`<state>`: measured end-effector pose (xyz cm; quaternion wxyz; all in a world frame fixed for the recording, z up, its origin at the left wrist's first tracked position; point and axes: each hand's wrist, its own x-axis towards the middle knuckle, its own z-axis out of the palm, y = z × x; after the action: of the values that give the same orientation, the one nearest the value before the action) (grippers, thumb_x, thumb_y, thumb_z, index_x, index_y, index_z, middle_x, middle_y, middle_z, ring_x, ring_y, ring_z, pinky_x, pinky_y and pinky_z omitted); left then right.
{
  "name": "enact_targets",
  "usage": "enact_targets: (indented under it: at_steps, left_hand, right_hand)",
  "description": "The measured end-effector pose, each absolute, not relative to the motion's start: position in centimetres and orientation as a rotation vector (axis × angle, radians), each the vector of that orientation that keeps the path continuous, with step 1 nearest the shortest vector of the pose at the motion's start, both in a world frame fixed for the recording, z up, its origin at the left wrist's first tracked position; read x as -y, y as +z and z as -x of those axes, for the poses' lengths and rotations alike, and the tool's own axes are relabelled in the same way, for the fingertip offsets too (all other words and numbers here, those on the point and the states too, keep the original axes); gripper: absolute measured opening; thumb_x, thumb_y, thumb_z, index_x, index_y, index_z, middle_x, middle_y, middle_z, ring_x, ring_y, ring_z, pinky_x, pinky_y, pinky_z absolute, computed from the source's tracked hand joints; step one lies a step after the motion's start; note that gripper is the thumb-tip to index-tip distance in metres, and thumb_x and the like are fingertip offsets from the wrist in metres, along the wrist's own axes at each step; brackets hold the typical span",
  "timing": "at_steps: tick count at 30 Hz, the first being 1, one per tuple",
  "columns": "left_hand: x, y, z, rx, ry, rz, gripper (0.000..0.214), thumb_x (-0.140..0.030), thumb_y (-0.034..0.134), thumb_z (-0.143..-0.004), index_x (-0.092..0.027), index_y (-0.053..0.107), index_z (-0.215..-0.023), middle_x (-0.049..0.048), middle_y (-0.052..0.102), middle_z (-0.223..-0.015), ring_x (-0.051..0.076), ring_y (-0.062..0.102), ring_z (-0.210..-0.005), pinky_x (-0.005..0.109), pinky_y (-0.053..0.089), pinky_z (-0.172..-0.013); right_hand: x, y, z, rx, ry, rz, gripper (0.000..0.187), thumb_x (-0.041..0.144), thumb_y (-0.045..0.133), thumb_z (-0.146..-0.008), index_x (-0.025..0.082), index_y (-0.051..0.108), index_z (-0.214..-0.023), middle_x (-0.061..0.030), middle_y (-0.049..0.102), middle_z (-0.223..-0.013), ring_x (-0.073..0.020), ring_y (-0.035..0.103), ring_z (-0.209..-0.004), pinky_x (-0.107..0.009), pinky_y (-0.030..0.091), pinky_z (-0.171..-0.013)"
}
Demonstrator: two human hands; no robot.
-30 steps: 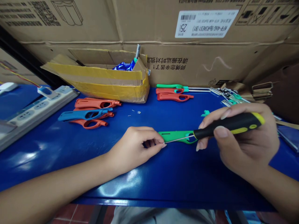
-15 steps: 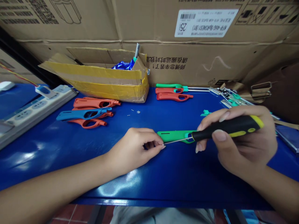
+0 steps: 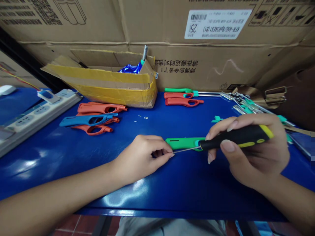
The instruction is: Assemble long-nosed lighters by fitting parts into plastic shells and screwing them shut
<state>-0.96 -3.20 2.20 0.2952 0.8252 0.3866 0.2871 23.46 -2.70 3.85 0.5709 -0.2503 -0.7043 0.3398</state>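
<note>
My right hand [image 3: 251, 154] is wrapped round the black and yellow handle of a screwdriver [image 3: 236, 137]. Its thin metal shaft points left, and the tip meets the pinched fingertips of my left hand [image 3: 145, 155]. Whatever the left fingertips pinch at the tip is too small to make out. A green plastic lighter shell [image 3: 183, 143] lies flat on the blue table [image 3: 172, 183] just behind the shaft, between both hands.
Orange and blue shells [image 3: 92, 119] lie in a pile at left, beside a white power strip [image 3: 31, 114]. A taped cardboard box [image 3: 108, 82] stands behind them. More shells [image 3: 183, 96] and metal parts [image 3: 246, 103] lie at the back right, against large cartons.
My right hand and the screwdriver have shifted slightly left and down. The left hand has stayed pinched at the tip.
</note>
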Motion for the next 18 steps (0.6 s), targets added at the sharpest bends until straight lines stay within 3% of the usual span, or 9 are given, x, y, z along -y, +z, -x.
enact_targets:
  at_steps: [18]
  left_hand:
    - [2.93, 1.95, 0.62, -1.019, 0.874, -2.085, 0.006, -0.016, 0.072, -0.089, -0.015, 0.076, -0.085, 0.0009, 0.069, -0.075, 0.008, 0.060, -0.061, 0.018, 0.049, -0.057]
  right_hand:
    - [2.86, 3.93, -23.69, 1.618, 0.834, 0.589, 0.034, 0.011, 0.066, -0.088, 0.029, 0.062, -0.116, -0.0054, 0.069, -0.095, -0.0200, 0.067, -0.055, -0.037, 0.060, -0.043]
